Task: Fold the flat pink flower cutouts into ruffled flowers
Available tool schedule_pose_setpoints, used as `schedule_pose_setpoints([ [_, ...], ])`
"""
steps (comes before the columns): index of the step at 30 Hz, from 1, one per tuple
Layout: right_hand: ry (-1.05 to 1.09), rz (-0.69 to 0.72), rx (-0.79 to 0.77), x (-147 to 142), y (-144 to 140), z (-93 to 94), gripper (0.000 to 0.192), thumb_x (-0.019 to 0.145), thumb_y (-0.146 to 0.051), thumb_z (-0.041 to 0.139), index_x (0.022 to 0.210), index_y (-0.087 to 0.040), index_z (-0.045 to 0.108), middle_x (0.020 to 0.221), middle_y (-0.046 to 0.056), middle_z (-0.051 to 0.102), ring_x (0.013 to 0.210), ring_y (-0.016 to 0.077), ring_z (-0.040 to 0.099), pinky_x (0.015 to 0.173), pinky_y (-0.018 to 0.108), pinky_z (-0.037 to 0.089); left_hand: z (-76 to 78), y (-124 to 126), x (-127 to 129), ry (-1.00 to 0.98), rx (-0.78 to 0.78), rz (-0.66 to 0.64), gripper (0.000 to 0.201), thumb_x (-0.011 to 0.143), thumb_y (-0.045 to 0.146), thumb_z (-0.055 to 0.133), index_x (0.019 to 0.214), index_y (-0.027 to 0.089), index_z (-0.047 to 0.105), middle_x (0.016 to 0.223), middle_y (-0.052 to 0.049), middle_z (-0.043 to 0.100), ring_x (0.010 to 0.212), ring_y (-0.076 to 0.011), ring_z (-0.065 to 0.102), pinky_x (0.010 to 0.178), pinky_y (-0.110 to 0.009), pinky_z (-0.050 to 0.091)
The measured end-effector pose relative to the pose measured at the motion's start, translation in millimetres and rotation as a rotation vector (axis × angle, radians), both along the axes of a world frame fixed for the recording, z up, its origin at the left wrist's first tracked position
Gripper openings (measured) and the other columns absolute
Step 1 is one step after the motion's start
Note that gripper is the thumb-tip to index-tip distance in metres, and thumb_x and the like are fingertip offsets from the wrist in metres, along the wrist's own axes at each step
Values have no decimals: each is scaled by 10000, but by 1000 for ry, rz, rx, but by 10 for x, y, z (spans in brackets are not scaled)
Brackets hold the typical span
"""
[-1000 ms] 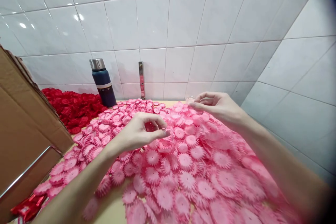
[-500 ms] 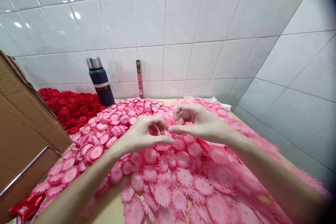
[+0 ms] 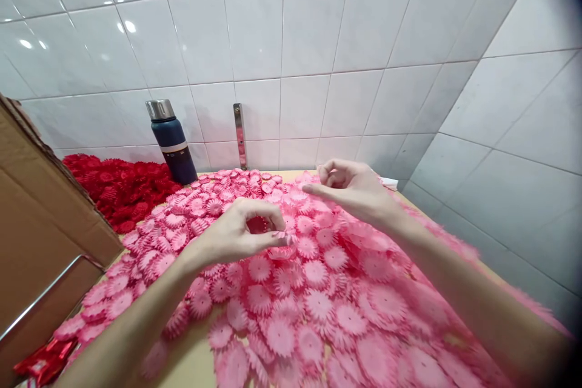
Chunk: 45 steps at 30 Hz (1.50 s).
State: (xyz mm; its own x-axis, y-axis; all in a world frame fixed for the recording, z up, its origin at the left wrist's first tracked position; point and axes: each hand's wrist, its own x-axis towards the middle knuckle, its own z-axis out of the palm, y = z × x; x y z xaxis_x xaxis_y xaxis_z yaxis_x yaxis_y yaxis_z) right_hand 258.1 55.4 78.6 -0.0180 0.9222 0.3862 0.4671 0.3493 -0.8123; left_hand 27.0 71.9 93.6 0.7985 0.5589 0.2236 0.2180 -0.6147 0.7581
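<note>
My left hand hovers over the pile, thumb and index finger pinched together. A bit of a pink petal disc shows at its thumb tip; the fingers cover the rest. Further back and to the right, my right hand is raised, its fingers curled and the thumb stretched out apart from them. I see nothing in it. Below both hands spreads a thick layer of pink petal discs, round with toothed edges and a small hole in the middle.
Red petal discs are heaped at the back left beside a dark blue bottle with a steel cap. A cardboard box stands at left. A metal strip leans near the tiled wall. Red wrapping lies front left.
My right hand has moved up and away to the right, apart from the left. My left hand has shifted slightly left, and its thumb and index finger have closed together.
</note>
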Motion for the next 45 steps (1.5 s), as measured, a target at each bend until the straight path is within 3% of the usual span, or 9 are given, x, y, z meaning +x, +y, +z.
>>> schedule_pose_setpoints([
  [3,-371,-54,-16,75,-22,30,414,681,-593,710,745,-207,573,792,31,559,769,206,523,682,343,408,10,41,-45,75,-11,-9,147,819,275,650,768,137,641,730,-13,646,674,-117,573,637,-230,451],
  [6,-641,125,-141,-44,-125,53,425,644,-631,710,724,-220,636,1008,73,527,1040,310,437,860,456,373,-33,88,-61,105,40,58,154,815,290,654,823,137,641,759,-20,646,674,-126,574,634,-242,454],
  [11,-744,468,-307,-329,-226,-32,302,722,-453,708,616,-189,608,904,72,554,1017,309,424,874,465,362,-86,124,-71,115,47,63,207,835,299,630,978,149,639,831,-35,665,733,-143,606,678,-258,473],
  [21,-589,423,-230,-206,-242,111,274,920,-372,457,784,-187,605,775,42,621,672,166,536,587,289,373,-61,44,8,134,-22,19,253,831,372,632,864,132,708,798,-48,705,727,-150,612,669,-244,451],
  [29,-601,354,-187,-132,-232,150,355,931,-405,445,646,-193,468,610,-21,441,543,120,388,513,275,288,-57,-2,64,181,-57,47,316,912,374,489,747,138,622,644,10,547,594,-105,465,556,-230,348],
  [34,-689,218,-174,-35,-204,140,399,931,-442,435,620,-196,481,612,-1,486,564,144,426,551,300,305,-105,17,42,71,-97,59,100,864,244,540,919,175,588,901,-26,598,766,-139,539,699,-263,436],
  [37,-643,170,-152,-19,-212,167,365,899,-501,488,729,-211,629,742,43,624,765,222,554,678,338,375,-183,61,17,-55,-181,64,270,782,77,520,1016,212,515,1033,-33,522,810,-133,518,696,-256,453],
  [40,-539,203,-128,-65,-235,212,319,882,-502,524,868,-230,690,893,52,686,905,250,583,770,358,401,-226,83,30,-243,-310,0,369,777,30,498,1076,240,451,1098,-44,461,968,-148,512,801,-273,471],
  [45,-390,370,-128,-216,-265,225,229,888,-412,556,923,-224,682,901,18,704,810,189,618,726,306,439,-166,16,115,-400,-339,-7,338,830,112,583,1097,237,418,1165,-74,452,1105,-177,490,930,-322,445],
])
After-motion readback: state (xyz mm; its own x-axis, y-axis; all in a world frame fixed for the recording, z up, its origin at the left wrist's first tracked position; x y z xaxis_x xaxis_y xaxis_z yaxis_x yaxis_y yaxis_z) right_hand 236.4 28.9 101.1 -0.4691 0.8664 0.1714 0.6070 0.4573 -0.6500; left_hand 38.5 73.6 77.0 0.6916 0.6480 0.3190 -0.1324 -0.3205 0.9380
